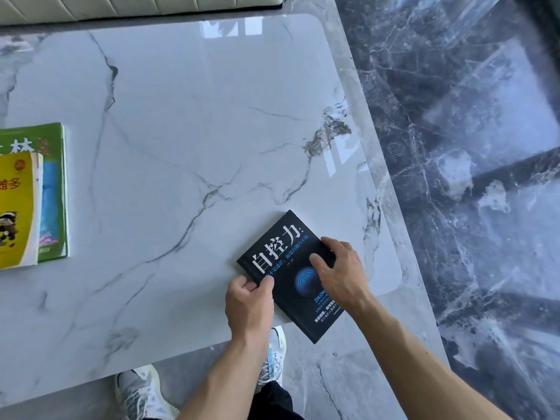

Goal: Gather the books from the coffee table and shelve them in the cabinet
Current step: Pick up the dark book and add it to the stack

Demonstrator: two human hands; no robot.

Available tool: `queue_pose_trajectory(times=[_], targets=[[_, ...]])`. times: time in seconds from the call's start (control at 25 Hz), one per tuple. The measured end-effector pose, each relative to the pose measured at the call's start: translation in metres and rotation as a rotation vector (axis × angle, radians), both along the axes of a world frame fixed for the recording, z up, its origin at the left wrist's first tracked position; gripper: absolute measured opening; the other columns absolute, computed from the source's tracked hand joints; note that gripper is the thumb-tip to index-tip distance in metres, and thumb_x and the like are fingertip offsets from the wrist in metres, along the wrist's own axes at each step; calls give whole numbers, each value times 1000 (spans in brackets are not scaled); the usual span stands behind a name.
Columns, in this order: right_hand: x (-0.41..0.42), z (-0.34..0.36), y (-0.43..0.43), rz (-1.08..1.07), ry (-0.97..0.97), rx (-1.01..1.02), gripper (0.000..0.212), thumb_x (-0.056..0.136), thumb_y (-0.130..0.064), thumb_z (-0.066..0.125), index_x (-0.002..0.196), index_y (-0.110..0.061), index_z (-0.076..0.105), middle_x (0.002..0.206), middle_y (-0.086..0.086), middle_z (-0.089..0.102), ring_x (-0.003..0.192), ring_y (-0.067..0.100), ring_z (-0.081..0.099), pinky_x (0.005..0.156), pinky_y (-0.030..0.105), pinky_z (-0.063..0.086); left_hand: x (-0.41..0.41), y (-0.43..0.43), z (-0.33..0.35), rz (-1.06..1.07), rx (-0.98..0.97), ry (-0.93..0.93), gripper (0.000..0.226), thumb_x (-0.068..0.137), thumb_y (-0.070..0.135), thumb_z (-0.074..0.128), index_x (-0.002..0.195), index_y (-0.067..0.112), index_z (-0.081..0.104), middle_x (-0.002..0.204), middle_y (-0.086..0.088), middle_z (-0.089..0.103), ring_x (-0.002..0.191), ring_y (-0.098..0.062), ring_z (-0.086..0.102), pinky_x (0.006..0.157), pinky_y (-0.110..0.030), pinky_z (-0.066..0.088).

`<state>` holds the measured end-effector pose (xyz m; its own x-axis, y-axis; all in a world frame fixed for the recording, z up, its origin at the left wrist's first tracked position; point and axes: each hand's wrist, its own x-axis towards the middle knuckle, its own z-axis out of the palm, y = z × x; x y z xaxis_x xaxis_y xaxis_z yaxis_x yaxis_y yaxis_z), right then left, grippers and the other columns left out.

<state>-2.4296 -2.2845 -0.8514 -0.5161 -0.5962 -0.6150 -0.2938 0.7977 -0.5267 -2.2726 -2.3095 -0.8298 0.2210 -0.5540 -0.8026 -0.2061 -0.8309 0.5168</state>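
A black book [280, 250] with white characters and a blue circle lies at the near right corner of the white marble coffee table [181, 131], its lower end jutting past the table edge. My left hand [250, 304] pinches the book's left edge, thumb on the cover. My right hand [339, 268] rests on the cover with fingers curled over the right edge. At the far left a yellow book [16, 213] lies on top of a green book [53, 165]; both are cut off by the frame edge.
A cream sofa edge [136, 7] runs along the top behind the table. Dark veined marble floor [469, 177] fills the right side, with lighter grey floor beside the table. My sneakers [136, 392] stand at the table's near edge.
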Motion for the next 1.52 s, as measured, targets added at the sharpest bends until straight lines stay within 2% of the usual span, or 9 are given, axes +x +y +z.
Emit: queue_pose_trajectory(times=[0.32, 0.52, 0.76, 0.84, 0.92, 1.08, 1.24, 1.4, 1.52], targets=[[30, 7, -24, -272, -239, -101, 18, 86, -21, 68, 103, -16, 67, 101, 7, 73, 91, 22, 68, 77, 33, 52, 35, -40, 19, -92, -88, 159, 18, 86, 7, 49, 96, 17, 60, 98, -8, 75, 89, -29, 68, 85, -43, 55], [97, 52, -86, -277, -485, -254, 21, 96, -4, 57, 115, -13, 59, 102, 7, 71, 80, 18, 62, 69, 29, 47, 125, -111, 52, -134, -195, 156, 24, 78, 21, 51, 98, 22, 65, 104, -15, 74, 95, -30, 69, 98, -57, 50], [231, 92, -185, -224, -574, -381, 24, 96, -1, 53, 100, -9, 75, 93, 6, 81, 77, 15, 73, 69, 28, 59, 256, -195, 77, -58, -325, 160, 24, 83, 20, 55, 104, 18, 68, 105, -8, 77, 105, -37, 68, 96, -52, 55], [276, 95, -214, -267, -582, -410, 22, 96, -1, 53, 99, -7, 74, 90, 7, 80, 73, 14, 73, 65, 27, 60, 299, -221, 75, -9, -401, 110, 30, 84, 18, 63, 113, 19, 65, 105, -3, 76, 94, -22, 72, 85, -32, 60], [323, 88, -238, -313, -558, -399, 21, 95, -1, 54, 100, -7, 74, 94, 13, 78, 76, 19, 72, 72, 36, 63, 344, -242, 69, 13, -457, 0, 32, 87, 11, 66, 118, 16, 60, 103, 2, 72, 83, -10, 68, 72, -17, 55], [389, 65, -270, -352, -456, -325, 20, 92, -3, 58, 98, -11, 75, 83, 7, 75, 69, 18, 66, 62, 28, 54, 410, -269, 47, -92, -489, -134, 30, 85, 9, 68, 114, 16, 64, 103, 3, 72, 88, -15, 70, 79, -25, 57], [415, 38, -278, -239, -205, -227, 19, 88, -9, 64, 94, -17, 80, 80, -2, 79, 72, 17, 71, 66, 25, 52, 437, -288, 18, -178, -479, -196, 30, 82, -1, 68, 108, 13, 68, 86, 15, 68, 73, 10, 67, 67, -1, 47], [421, 17, -286, -212, -79, -170, 20, 91, -7, 62, 89, -19, 78, 73, -9, 75, 68, 12, 70, 62, 20, 50, 434, -295, -12, -214, -504, -217, 32, 79, -3, 70, 107, 13, 69, 91, 2, 72, 78, -6, 69, 80, -25, 60], [419, 8, -295, -178, -49, -170, 20, 91, -10, 62, 92, -18, 79, 74, -10, 76, 70, 8, 71, 61, 15, 51, 433, -295, -20, -234, -496, -254, 32, 79, -4, 70, 106, 13, 69, 96, -5, 72, 76, -3, 65, 72, -4, 49]])
